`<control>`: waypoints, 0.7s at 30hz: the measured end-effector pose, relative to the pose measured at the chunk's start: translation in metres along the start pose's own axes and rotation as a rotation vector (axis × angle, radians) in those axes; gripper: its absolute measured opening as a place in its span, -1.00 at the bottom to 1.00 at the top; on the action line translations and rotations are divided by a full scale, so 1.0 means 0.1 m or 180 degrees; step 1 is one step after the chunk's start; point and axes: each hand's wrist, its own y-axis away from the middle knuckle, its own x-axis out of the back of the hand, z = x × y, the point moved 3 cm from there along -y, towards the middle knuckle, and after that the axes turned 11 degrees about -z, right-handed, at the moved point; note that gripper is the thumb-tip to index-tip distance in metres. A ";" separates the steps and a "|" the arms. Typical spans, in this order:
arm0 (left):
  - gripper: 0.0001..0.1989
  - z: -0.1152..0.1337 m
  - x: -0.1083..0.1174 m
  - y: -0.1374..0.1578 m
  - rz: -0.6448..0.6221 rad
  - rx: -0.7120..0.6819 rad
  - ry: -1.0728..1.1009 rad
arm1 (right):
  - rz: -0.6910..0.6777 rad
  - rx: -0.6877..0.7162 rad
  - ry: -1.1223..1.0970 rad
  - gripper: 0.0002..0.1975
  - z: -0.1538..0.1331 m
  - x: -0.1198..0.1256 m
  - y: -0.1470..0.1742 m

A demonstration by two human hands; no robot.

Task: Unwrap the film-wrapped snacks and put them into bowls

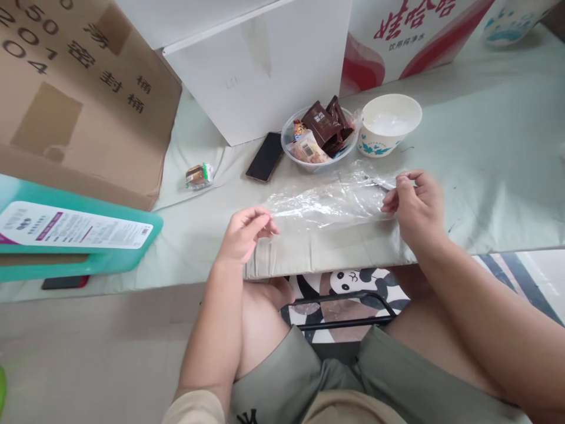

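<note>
A clear, crinkled sheet of plastic film (326, 203), perhaps a bag, is stretched between my two hands just above the table's front edge. At its left end my left hand (248, 232) pinches it between thumb and fingers. My right hand (417, 206) is closed at the film's right end, slightly blurred. A thin grey object (382, 184) sticks out leftward from the right fingers; its kind I cannot make out. Behind the film stand a clear plastic bowl (312, 166) of wrapped snacks (324, 126) and a white paper cup (383, 138) with blue leaf prints.
A dark phone (265, 156) and a small wrapped snack (198, 176) lie on the cloth-covered table (498, 159). Cardboard box (83, 112), white box (265, 70) and red-and-white box (406, 47) line the back. A green container (79, 227) is at left.
</note>
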 end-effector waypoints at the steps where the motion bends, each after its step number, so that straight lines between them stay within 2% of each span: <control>1: -0.80 -0.05 0.02 -0.07 0.0216 0.0046 0.0284 | -0.0042 -0.0003 0.0010 -0.69 0.00 -0.01 -0.01; 5: -0.78 -0.15 -0.02 -0.22 0.0803 0.0038 0.0537 | -0.0214 0.0059 -0.0194 -0.73 0.02 -0.04 -0.01; 9: -0.81 -0.20 -0.04 -0.28 0.0997 0.0051 0.0379 | -0.0560 0.0093 -0.0103 -0.55 0.03 -0.07 0.02; 12: -0.83 -0.26 -0.01 -0.33 0.1054 0.0007 -0.0016 | -0.0676 -0.0020 0.0419 -0.54 0.02 -0.08 0.01; 15: -0.84 -0.31 0.05 -0.39 0.1100 -0.0062 -0.0525 | -0.0606 -0.0043 0.0954 -0.59 0.00 -0.06 -0.02; 21: -0.80 -0.31 0.06 -0.40 0.1139 -0.0075 -0.1726 | -0.0426 0.0332 0.1870 -0.60 0.05 0.00 -0.11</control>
